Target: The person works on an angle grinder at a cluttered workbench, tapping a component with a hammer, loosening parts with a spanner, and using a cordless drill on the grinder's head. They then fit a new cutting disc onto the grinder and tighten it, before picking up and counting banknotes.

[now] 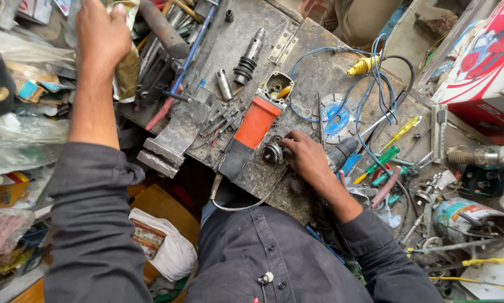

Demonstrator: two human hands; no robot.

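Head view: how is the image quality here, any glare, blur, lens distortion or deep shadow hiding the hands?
Head view: even daylight, no harsh glare; wide-lens bending at the edges stretches the raised left hand and sleeve; right hand on the bench beside the orange power tool is sharp; dark shadow under the bench edge hides detail; far-right clutter near the red box looks slightly soft.

A repair workshop: cluttered workbench, screwdrivers, dismantled angle grinder

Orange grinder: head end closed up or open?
Open. The orange grinder lies flat on the bench; its far end shows a bare cavity, no cover.
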